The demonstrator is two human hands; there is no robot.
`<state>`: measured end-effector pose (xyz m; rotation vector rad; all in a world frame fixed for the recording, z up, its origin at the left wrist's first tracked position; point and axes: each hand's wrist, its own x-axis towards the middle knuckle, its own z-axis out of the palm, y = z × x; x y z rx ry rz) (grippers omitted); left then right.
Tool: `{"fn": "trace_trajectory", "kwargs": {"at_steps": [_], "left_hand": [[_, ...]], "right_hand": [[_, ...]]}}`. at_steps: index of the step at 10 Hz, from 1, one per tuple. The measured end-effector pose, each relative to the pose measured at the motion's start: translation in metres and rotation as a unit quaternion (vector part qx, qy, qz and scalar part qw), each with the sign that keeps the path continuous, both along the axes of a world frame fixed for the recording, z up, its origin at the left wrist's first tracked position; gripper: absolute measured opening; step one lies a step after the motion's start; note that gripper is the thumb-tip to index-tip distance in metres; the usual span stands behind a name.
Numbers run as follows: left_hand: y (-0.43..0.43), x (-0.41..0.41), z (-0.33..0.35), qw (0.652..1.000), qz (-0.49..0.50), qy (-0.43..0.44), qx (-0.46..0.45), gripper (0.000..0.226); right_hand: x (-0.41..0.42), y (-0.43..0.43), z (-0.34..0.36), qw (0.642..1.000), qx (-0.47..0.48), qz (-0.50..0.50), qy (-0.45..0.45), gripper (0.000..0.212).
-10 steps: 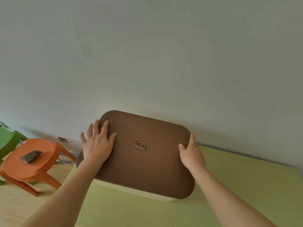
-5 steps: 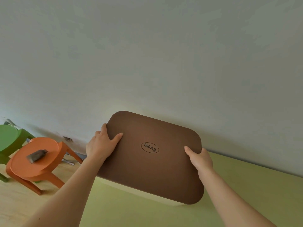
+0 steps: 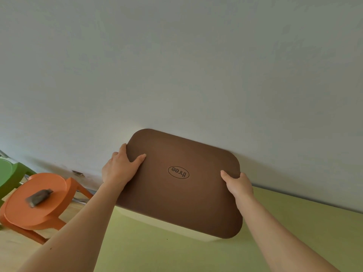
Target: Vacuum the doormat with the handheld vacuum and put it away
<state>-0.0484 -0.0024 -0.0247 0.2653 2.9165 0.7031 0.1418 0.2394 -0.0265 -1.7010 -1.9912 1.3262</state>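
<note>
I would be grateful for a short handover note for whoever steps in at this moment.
Left hand: gripping the mat's left edge, thumb on its face.
Right hand: gripping the mat's right edge.
Mat: brown, upright against the wall, logo upside down, lower part over the green table; whether it rests on it I cannot tell.
Vacuum: not clearly in view; a dark object lies on the orange stool, too blurred to identify.
Done: cannot tell whether vacuuming has happened.
Left: settle or lay the mat, vacuum if needed, put the vacuum away.
</note>
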Motion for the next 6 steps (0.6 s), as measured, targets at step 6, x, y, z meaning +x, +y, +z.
{"fn": "trace_trajectory", "kwargs": {"at_steps": [6], "left_hand": [[0.013, 0.013, 0.009, 0.993, -0.071, 0.099, -0.005, 0.068]], "right_hand": [[0.028, 0.008, 0.023, 0.984, 0.098, 0.119, -0.092, 0.065]]}}
